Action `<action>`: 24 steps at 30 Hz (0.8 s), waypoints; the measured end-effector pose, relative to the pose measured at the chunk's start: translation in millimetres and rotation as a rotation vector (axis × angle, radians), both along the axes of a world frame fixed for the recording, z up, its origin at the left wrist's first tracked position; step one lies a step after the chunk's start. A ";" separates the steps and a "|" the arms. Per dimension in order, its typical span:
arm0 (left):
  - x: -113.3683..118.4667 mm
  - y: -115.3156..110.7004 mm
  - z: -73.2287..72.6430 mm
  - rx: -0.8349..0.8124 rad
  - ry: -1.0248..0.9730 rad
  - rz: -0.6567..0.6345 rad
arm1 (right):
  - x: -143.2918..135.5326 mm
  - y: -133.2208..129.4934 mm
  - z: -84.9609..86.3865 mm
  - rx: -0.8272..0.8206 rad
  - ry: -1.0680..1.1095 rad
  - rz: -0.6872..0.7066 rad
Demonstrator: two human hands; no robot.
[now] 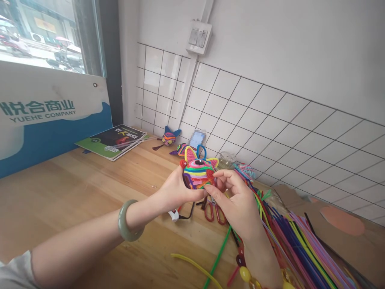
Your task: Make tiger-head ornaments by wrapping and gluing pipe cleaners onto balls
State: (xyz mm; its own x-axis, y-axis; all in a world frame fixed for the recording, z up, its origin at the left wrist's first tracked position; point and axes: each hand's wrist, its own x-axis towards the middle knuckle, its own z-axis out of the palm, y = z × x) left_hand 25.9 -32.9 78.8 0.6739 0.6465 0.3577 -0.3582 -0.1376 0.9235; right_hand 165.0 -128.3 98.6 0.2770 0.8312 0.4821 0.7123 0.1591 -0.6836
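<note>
Between my two hands, above the table, is a colourful pipe-cleaner animal head (195,170) with pink ears edged in yellow, a dark eye and striped bands. My left hand (176,186) grips it from the left and below, thumb along its lower edge. The fingers of my right hand (237,196) pinch its right side, near a red coil. What exactly the right fingertips press on is partly hidden. Red-handled scissors (214,212) lie on the table just beneath, and a black cable with a white plug (174,215) is beside them.
Many coloured pipe cleaners (300,241) spread across the right, next to cardboard (339,228). A yellow pipe cleaner (192,261) lies in front. Magazines (114,141), a finished-looking figure (169,137) and a glass jar (226,159) stand toward the back, before the wire grid (255,108).
</note>
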 end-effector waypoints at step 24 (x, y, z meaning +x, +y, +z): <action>-1.8 7.9 -5.0 -0.097 -0.012 -0.067 | 3.6 2.0 2.4 0.015 0.207 0.120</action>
State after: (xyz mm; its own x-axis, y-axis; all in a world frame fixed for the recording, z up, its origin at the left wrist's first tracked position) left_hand 24.1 -25.0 73.9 0.7127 0.6322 0.3038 -0.3746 -0.0232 0.9269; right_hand 168.6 -126.4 101.0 0.2709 0.8573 0.4377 0.5330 0.2451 -0.8098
